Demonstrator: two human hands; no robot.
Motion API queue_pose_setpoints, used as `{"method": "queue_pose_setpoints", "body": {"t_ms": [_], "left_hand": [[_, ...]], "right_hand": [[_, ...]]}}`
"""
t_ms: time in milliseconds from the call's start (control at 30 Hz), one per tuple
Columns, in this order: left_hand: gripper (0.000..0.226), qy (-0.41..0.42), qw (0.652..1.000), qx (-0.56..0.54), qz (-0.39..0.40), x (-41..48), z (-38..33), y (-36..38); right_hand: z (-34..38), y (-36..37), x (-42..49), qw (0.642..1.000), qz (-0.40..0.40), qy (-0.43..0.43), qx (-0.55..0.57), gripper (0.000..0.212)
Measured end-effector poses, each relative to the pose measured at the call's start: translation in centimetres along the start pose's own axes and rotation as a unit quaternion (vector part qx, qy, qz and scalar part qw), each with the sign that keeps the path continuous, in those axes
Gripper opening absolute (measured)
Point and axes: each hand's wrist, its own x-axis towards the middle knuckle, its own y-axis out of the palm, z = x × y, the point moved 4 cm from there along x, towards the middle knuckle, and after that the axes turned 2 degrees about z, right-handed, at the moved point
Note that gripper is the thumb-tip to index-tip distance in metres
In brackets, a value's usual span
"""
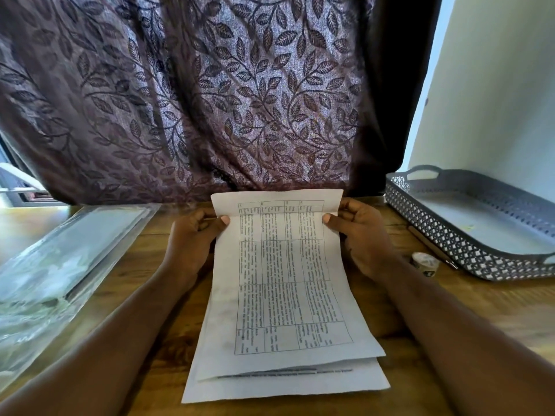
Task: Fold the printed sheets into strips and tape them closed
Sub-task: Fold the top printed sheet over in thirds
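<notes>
Wooden surface (156,370) carries printed sheets (288,283) at centre; left hand (192,235) and right hand (360,235) pinch the twelve o'clock corners. Uneven grips could skew the fold.

Printed sheet (282,280) between two hands (192,241) (360,235)

sheet (282,265) print: unreadable | tray (450,235): cut off right | tape roll (426,261): part hidden

Printed sheets (288,283), far edge lifted
</notes>
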Motion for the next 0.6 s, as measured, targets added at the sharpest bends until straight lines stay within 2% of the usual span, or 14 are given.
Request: {"method": "queue_pose_setpoints", "body": {"t_ms": [133,267,433,600], "left_hand": [[0.014,-0.014,0.997,-0.075,-0.006,-0.18,-0.49,-0.13],[0.026,0.005,0.997,-0.075,0.001,-0.29,-0.85,-0.27],[0.028,0.022,0.997,-0.071,0.009,-0.39,-0.98,-0.31],[0.026,-0.007,0.996,-0.091,0.010,-0.54,-0.99,-0.33]], "right_hand": [[0.13,-0.17,0.06,0.996,-0.018,0.024,0.085,0.017],[0.44,-0.52,-0.14,0.997,-0.002,0.034,0.070,0.016],[-0.23,-0.66,-0.11,0.992,-0.005,0.065,0.109,0.036],[0.44,-0.23,-0.66,0.997,0.005,0.039,0.060,0.006]]}}
